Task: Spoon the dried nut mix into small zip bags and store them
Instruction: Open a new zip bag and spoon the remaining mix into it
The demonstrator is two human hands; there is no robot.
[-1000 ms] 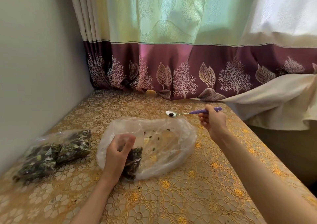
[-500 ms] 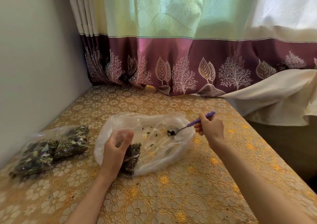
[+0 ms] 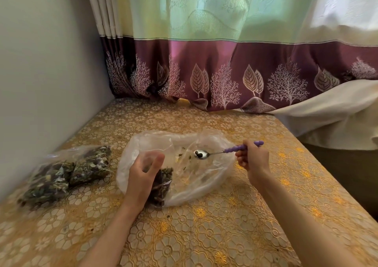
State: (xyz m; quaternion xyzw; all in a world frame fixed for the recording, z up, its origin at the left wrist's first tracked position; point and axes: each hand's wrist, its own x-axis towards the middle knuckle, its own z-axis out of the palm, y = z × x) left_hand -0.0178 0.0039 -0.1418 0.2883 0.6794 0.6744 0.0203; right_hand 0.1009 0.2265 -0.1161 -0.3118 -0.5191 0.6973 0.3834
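A large clear plastic bag (image 3: pixel 204 176) lies open on the table, with only scattered bits of nut mix left inside. My left hand (image 3: pixel 143 174) holds a small zip bag (image 3: pixel 163 184) of dark mix upright at the big bag's near left edge, fingers curled round its mouth. My right hand (image 3: pixel 252 160) grips the purple handle of a metal spoon (image 3: pixel 201 154). The spoon's bowl carries a few dark pieces and hovers inside the big bag, right of the small bag.
A clear outer bag (image 3: pixel 67 172) holding filled packets of mix lies at the left by the wall. The table wears a gold floral cloth (image 3: pixel 204 236). A purple and green curtain (image 3: pixel 225 72) hangs behind, and a white cloth (image 3: pixel 327 113) drapes at the right.
My right hand lowered the spoon from above the big bag's far rim into the bag, dipped its bowl to the bottom, and now holds it level with pieces on it. My left hand stayed put.
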